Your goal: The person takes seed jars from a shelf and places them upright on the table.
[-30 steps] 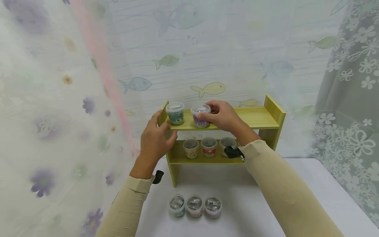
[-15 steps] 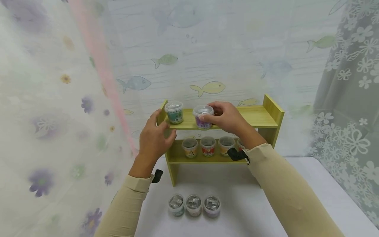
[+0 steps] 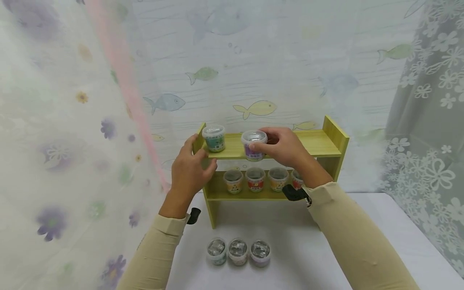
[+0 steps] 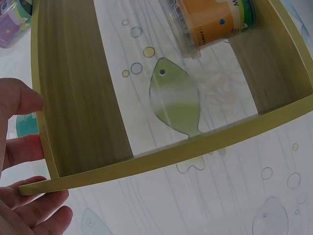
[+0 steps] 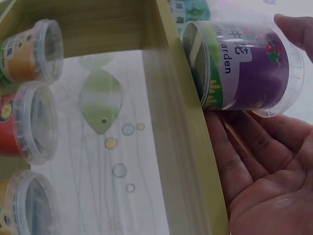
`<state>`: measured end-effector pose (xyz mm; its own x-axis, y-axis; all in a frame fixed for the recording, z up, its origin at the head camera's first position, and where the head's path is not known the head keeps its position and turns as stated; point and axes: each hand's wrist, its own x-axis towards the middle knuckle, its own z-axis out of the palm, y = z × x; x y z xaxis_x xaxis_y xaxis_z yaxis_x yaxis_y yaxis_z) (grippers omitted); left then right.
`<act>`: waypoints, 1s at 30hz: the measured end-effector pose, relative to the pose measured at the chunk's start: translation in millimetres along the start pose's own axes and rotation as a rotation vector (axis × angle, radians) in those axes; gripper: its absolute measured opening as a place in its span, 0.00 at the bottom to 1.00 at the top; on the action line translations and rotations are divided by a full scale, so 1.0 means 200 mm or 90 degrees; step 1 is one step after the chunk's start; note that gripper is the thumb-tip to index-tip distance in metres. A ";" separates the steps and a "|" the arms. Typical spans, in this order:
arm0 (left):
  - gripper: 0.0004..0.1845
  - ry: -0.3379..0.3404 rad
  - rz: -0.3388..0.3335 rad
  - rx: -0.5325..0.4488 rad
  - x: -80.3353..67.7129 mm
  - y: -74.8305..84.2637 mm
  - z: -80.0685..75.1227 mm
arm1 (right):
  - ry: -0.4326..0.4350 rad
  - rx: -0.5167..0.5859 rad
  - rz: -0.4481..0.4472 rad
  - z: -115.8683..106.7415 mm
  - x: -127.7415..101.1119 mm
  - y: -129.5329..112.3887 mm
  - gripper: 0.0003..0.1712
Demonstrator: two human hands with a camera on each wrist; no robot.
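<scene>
Purple tub (image 3: pixel 253 146), round clear plastic, sits at the front edge of the wooden shelf (image 3: pixel 319 144), mid-frame, right hand (image 3: pixel 284 147) curled around it. Left hand (image 3: pixel 190 169) grips the shelf's left end; bare board lies rightward.

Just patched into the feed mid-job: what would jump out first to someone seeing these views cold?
First, the right hand gripping a purple-labelled cup at the front edge of the yellow-green wooden shelf's top board, beside a teal-labelled cup. The left hand holds the shelf's left end. Next come the row of lidded cups on the lower board and three more on the white table in front.
</scene>
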<state>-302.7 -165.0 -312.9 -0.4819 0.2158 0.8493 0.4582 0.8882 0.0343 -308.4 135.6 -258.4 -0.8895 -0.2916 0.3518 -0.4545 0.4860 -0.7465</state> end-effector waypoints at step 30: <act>0.13 0.009 0.012 -0.030 0.02 -0.08 0.12 | 0.084 0.029 -0.037 -0.02 -0.16 0.10 0.30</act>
<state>-329.5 -168.2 -322.6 -0.4624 0.2254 0.8575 0.5017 0.8639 0.0434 -289.3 157.8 -283.5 -0.8615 -0.2065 0.4639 -0.5056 0.4325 -0.7465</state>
